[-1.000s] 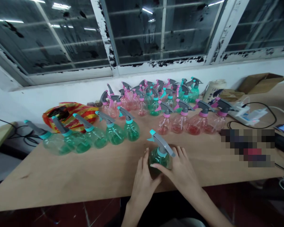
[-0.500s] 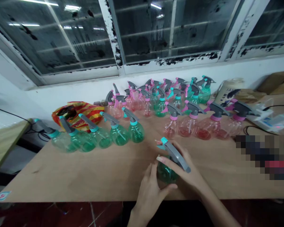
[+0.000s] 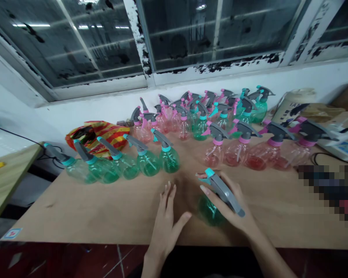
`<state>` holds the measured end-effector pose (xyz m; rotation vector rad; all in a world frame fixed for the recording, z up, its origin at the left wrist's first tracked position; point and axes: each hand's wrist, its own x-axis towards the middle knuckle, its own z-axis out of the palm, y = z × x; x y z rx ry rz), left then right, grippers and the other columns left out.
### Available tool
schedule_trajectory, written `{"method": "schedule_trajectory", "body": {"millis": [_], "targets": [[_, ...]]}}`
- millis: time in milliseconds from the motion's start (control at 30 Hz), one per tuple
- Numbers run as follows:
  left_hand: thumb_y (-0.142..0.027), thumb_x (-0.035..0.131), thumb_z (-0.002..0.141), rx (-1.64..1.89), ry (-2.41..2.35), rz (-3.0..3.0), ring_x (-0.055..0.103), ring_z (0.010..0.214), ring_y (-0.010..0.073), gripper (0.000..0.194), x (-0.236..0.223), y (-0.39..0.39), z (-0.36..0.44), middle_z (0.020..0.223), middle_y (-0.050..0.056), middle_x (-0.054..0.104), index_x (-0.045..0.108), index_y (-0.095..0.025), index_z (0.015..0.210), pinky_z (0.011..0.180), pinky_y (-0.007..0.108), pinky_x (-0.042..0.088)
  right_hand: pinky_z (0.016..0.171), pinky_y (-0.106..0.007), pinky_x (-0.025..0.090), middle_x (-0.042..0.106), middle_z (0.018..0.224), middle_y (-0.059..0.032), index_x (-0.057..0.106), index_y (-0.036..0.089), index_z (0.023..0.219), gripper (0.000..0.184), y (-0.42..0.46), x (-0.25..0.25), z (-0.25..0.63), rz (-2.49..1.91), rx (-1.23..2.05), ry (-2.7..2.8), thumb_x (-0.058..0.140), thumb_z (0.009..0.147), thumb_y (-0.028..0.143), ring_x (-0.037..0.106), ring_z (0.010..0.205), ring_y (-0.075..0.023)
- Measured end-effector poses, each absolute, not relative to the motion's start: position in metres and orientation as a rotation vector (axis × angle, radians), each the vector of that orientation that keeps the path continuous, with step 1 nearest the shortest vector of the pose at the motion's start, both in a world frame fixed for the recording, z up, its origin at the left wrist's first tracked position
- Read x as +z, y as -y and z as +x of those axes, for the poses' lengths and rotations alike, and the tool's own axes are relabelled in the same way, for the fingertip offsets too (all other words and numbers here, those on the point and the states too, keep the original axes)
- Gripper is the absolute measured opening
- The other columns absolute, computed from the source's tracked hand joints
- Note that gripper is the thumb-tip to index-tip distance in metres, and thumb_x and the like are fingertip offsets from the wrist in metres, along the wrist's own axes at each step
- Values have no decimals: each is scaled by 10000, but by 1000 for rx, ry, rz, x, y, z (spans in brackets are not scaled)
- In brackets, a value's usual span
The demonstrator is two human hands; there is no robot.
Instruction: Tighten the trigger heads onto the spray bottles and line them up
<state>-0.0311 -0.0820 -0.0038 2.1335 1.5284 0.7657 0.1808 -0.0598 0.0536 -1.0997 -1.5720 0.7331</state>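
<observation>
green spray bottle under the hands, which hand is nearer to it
Right: the right hand is on the green spray bottle, wrapped around its top. The left hand is to the bottle's left, apart from it.

Worn on the person's head, the single camera tips forward and down across a wooden table (image 3: 75, 208), looking from close behind the left hand (image 3: 165, 227) and right hand (image 3: 227, 200) at the bottom centre, with a paint-chipped window (image 3: 208, 34) across the top of the frame.

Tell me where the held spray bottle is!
In the head view, the green spray bottle sits low and centre, under the right hand, beside the left hand.
</observation>
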Motion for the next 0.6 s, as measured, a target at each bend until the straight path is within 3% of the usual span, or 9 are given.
{"method": "schedule_trajectory", "body": {"millis": [367, 600], "targets": [[-440, 475, 971, 807, -1750, 2407, 273, 1436, 311, 632, -37, 69, -32, 1555, 165, 315, 249, -184, 1502, 1119, 573, 306, 815, -312, 547, 726, 1001, -35, 649, 255, 1023, 159, 58, 58, 178, -1076, 639, 1625, 631, 865, 268, 694, 989, -225], [-432, 456, 976, 815, -1757, 2437, 276, 1434, 316, 624, -40, 68, -32, 1541, 201, 325, 258, -135, 1488, 1109, 569, 324, 603, -266, 516, 674, 733, 13, 639, 244, 833, 81, 61, 54, 177, -1189, 554, 1613, 609, 887, 297, 673, 660, -166]]}}
